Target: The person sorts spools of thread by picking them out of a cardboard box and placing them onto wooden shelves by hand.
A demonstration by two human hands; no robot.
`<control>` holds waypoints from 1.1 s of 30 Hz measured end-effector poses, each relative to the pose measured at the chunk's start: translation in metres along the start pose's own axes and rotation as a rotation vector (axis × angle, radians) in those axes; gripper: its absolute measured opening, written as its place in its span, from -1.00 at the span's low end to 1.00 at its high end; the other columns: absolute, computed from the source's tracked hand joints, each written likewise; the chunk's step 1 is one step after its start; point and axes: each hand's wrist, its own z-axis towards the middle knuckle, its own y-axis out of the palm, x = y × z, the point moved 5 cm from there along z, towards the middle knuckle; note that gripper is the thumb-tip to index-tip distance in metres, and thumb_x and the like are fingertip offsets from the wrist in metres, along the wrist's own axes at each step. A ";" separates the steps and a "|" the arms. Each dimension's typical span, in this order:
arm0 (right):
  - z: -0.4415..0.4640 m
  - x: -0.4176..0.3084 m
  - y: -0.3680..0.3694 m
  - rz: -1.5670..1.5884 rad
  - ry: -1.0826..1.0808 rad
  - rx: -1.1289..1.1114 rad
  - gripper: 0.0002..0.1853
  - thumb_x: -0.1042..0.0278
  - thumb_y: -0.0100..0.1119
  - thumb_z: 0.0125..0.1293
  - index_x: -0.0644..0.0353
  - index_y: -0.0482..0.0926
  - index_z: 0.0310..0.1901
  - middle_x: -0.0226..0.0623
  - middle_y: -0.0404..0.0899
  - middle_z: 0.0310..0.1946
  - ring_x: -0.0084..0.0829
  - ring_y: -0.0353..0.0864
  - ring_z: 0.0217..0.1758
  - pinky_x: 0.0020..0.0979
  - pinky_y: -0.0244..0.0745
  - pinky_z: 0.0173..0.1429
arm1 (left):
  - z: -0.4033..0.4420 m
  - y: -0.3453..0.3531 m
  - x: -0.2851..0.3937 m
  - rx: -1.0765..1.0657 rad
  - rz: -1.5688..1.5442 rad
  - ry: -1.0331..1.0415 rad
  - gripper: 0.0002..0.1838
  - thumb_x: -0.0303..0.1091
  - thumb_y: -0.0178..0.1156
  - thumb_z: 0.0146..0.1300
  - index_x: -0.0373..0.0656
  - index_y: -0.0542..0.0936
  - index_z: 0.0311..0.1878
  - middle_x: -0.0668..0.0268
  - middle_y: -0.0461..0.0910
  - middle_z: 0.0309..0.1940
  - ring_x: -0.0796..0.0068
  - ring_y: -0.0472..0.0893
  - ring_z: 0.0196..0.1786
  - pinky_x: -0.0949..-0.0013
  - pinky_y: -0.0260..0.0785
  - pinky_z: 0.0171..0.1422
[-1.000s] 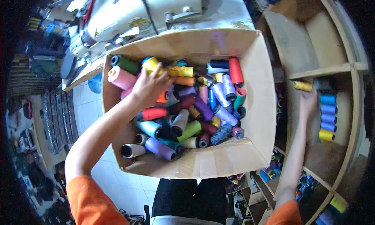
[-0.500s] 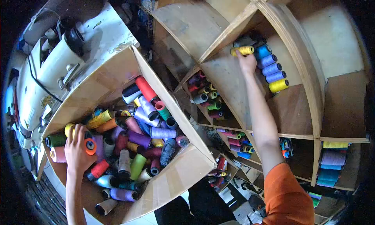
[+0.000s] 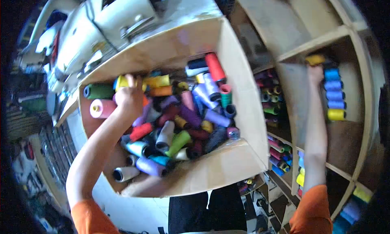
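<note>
Pale tiled floor (image 3: 146, 211) under the cardboard box (image 3: 211, 175), white machine (image 3: 122, 14) beyond its far side, wooden shelving (image 3: 366, 112) to its right. Right hand (image 3: 315, 73), well right of the box, reaches into a shelf compartment, fingers closed on a mustard-yellow spool (image 3: 314, 59); blurry, exact finger placement unclear. Spool's long axis runs roughly crosswise, about parallel to the spools in the short row (image 3: 335, 95) beside it: teal, purples, then yellow at the end nearest the person. Held spool sits by the row's far end, on the side facing the box; contact with the row: cannot tell. Right hand clearly nearer the row; left hand (image 3: 131, 98) is across the box, inside its far left part, fingers bent over a bright yellow spool (image 3: 120, 83), firm grip or just touching: cannot tell. Loose spools, mixed colors, lie at various angles inside the box.
</note>
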 end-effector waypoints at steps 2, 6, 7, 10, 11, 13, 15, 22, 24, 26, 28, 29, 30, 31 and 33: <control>0.007 0.008 0.006 -0.158 0.059 0.004 -0.45 -0.12 0.37 -0.06 0.20 0.60 -0.19 0.00 0.63 -0.20 -0.01 0.60 -0.08 -0.12 0.47 0.03 | 0.009 -0.009 -0.002 -0.095 -0.016 0.012 0.00 -0.15 0.43 -0.44 -0.29 0.31 0.22 -0.01 0.35 0.10 0.11 0.50 0.09 0.25 0.50 0.02; -0.002 -0.003 -0.004 0.001 0.070 -0.025 -0.42 -0.14 0.37 -0.06 0.22 0.62 -0.16 0.02 0.64 -0.22 -0.08 0.63 -0.10 -0.16 0.48 0.02 | 0.000 -0.035 -0.016 -0.244 -0.258 -0.037 0.05 -0.19 0.49 -0.52 -0.26 0.28 0.21 -0.02 0.36 0.09 0.10 0.58 -0.03 0.24 0.51 0.00; 0.000 -0.008 -0.006 0.013 0.074 -0.040 -0.42 -0.14 0.37 -0.06 0.23 0.62 -0.16 0.02 0.64 -0.23 -0.10 0.64 -0.10 -0.16 0.49 0.01 | 0.001 -0.035 -0.016 -0.260 -0.284 -0.037 0.06 -0.20 0.50 -0.53 -0.25 0.27 0.21 -0.02 0.35 0.11 0.13 0.61 -0.06 0.26 0.53 -0.03; 0.034 0.041 0.040 -0.080 0.178 -0.185 -0.51 -0.14 0.31 -0.05 0.18 0.66 -0.30 -0.09 0.66 -0.28 -0.06 0.64 -0.16 -0.19 0.51 -0.07 | 0.004 -0.015 -0.021 -0.074 -0.315 -0.009 0.06 -0.18 0.50 -0.53 -0.13 0.29 0.23 0.09 0.38 0.09 0.11 0.56 0.03 0.24 0.50 0.06; 0.003 -0.010 0.006 -0.154 0.177 -0.163 -0.63 0.14 0.34 -0.03 0.30 0.64 -0.29 0.04 0.65 -0.31 -0.11 0.66 -0.19 -0.16 0.53 -0.08 | 0.005 -0.022 -0.020 -0.146 -0.355 -0.067 0.05 -0.13 0.50 -0.52 -0.06 0.31 0.24 0.13 0.39 0.11 0.12 0.49 0.13 0.22 0.46 0.13; -0.009 -0.024 -0.008 0.023 0.225 -0.026 -0.67 0.30 0.40 -0.13 0.35 0.62 -0.33 0.04 0.64 -0.31 -0.11 0.66 -0.17 -0.16 0.53 -0.04 | 0.014 0.001 -0.023 -0.092 -0.328 0.002 0.04 -0.11 0.49 -0.48 -0.06 0.31 0.25 0.08 0.33 0.19 0.09 0.50 0.12 0.19 0.47 0.12; -0.017 -0.025 -0.010 0.207 0.231 -0.026 -0.62 0.24 0.38 -0.14 0.35 0.61 -0.31 0.02 0.65 -0.29 -0.07 0.64 -0.13 -0.21 0.51 0.00 | -0.005 -0.042 -0.016 -0.187 -0.315 -0.029 0.10 -0.19 0.51 -0.56 -0.11 0.24 0.25 -0.02 0.35 0.14 0.00 0.56 -0.01 0.13 0.51 0.02; -0.040 -0.033 -0.034 0.257 0.284 -0.017 -0.53 0.24 0.40 -0.08 0.31 0.55 -0.13 -0.12 0.63 -0.16 -0.24 0.62 -0.08 -0.32 0.47 0.01 | -0.041 -0.081 -0.030 0.155 -1.313 0.053 -0.02 -0.35 0.44 -0.40 -0.19 0.22 0.24 0.16 0.44 -0.05 0.24 0.52 -0.07 0.27 0.42 0.03; -0.060 -0.033 -0.041 0.626 0.190 -0.048 -0.64 0.30 0.34 0.04 0.25 0.55 -0.14 -0.24 0.61 -0.20 -0.35 0.59 -0.14 -0.40 0.46 -0.02 | -0.064 -0.113 -0.022 0.042 -1.903 -0.017 -0.12 -0.37 0.38 -0.31 -0.20 0.25 0.22 0.30 0.46 -0.15 0.45 0.49 -0.12 0.37 0.38 0.02; -0.101 -0.062 -0.080 0.950 0.136 -0.149 -0.75 0.36 0.26 0.15 0.21 0.55 -0.14 -0.34 0.57 -0.24 -0.47 0.55 -0.22 -0.47 0.44 -0.07 | -0.075 -0.085 -0.031 -0.090 -1.913 -0.039 -0.07 -0.18 0.36 -0.31 -0.24 0.30 0.26 0.23 0.51 -0.02 0.37 0.52 0.01 0.29 0.35 0.15; -0.151 -0.125 -0.143 1.171 0.119 -0.414 -0.71 0.40 0.27 0.15 0.23 0.52 -0.09 -0.35 0.58 -0.17 -0.49 0.56 -0.19 -0.50 0.44 -0.01 | -0.094 -0.117 0.006 -0.149 -2.206 0.119 -0.03 -0.12 0.39 -0.36 -0.28 0.31 0.25 0.17 0.49 0.07 0.35 0.51 0.09 0.23 0.32 0.23; -0.177 -0.159 -0.172 1.334 0.116 -0.683 -0.60 0.35 0.27 0.17 0.24 0.45 0.04 -0.34 0.55 -0.10 -0.50 0.52 -0.07 -0.46 0.44 0.07 | -0.099 -0.144 0.030 -0.227 -2.294 0.275 -0.02 -0.13 0.41 -0.37 -0.30 0.31 0.25 0.17 0.48 0.08 0.33 0.50 0.10 0.23 0.31 0.24; -0.196 -0.184 -0.188 1.484 -0.118 -0.798 -0.45 0.32 0.29 0.17 0.25 0.35 0.18 -0.27 0.50 0.01 -0.48 0.47 0.07 -0.40 0.45 0.13 | -0.100 -0.171 0.052 -0.311 -2.374 0.442 -0.01 -0.14 0.43 -0.37 -0.32 0.30 0.24 0.16 0.48 0.09 0.32 0.50 0.11 0.22 0.30 0.26; -0.215 -0.196 -0.206 1.429 -0.087 -0.916 -0.33 0.27 0.31 0.15 0.26 0.27 0.26 -0.22 0.44 0.10 -0.42 0.42 0.17 -0.38 0.43 0.17 | -0.099 -0.177 0.076 -0.366 -2.423 0.554 0.02 -0.15 0.45 -0.37 -0.33 0.28 0.26 0.16 0.47 0.10 0.30 0.48 0.13 0.22 0.29 0.27; -0.230 -0.210 -0.222 1.292 -0.330 -0.991 -0.25 0.26 0.36 0.12 0.31 0.22 0.30 -0.14 0.36 0.20 -0.33 0.36 0.26 -0.30 0.38 0.23 | -0.097 -0.195 0.112 -0.537 -2.374 0.760 0.05 -0.16 0.48 -0.36 -0.33 0.23 0.29 0.14 0.42 0.16 0.29 0.46 0.15 0.23 0.28 0.26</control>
